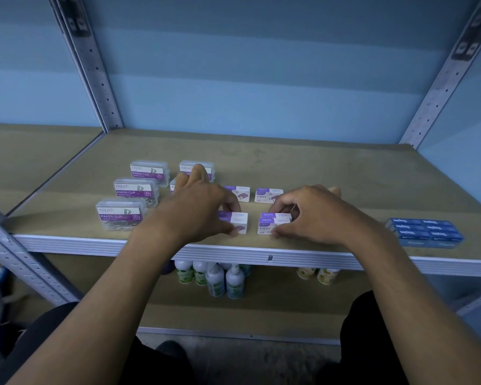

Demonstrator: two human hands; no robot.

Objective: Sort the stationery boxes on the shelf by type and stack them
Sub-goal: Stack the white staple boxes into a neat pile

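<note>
Sorting looks nearly done: clip boxes [136, 191] grouped left, blue boxes [425, 232] stacked right, while left hand [199, 207] and right hand [314, 213] each grip a front-edge staple stack [235, 222], [272, 224].

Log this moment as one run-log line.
left hand: grips front-left staples stack | right hand: grips front-right staples stack | paper clip boxes: grouped left | blue staples boxes: grouped right
</note>
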